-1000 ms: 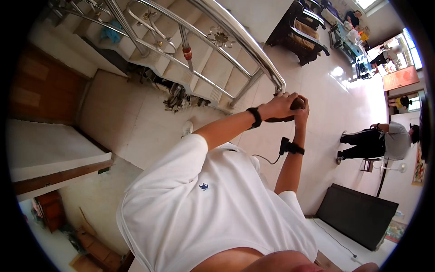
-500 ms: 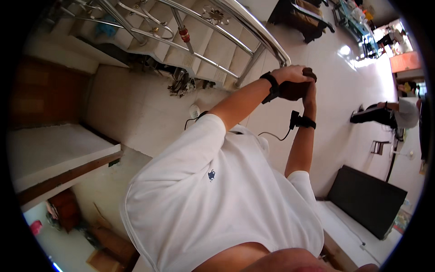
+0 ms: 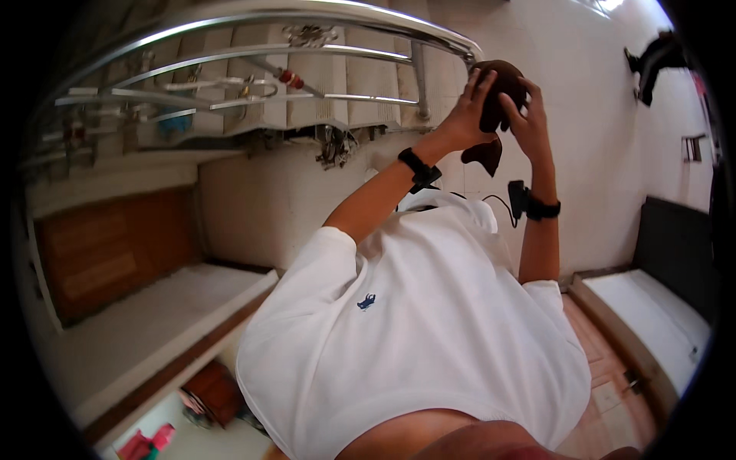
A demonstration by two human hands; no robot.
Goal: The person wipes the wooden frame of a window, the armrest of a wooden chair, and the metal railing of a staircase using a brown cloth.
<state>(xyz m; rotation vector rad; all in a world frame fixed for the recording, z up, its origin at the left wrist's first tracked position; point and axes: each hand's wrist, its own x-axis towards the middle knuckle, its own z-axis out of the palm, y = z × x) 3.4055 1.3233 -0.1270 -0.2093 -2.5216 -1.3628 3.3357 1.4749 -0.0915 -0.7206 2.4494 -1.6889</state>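
A dark brown object [image 3: 502, 84] is raised between my two hands, beyond my chest and near the end of a stair rail. Its upper part is rounded and smooth, and a flared, tail-like piece [image 3: 483, 156] shows below my left wrist; its kind I cannot make out. My left hand [image 3: 464, 116] grips its left side, with fingers laid over the front. On its right side my right hand [image 3: 529, 123] holds on, thumb pressed to the surface and fingers behind the edge. Black straps with small boxes circle both wrists.
A shiny metal stair railing [image 3: 345, 50] runs along pale steps at the upper left. At the left are a brown panel [image 3: 115, 245] and a ledge [image 3: 176, 307]. A black panel [image 3: 675, 238] stands at right beside a white surface. A person's dark-clothed legs [image 3: 658, 65] appear far right.
My view has turned, so the railing lies more level. Both hands have moved up in the picture and shifted their hold, and the object now shows its rounded side and flared end.
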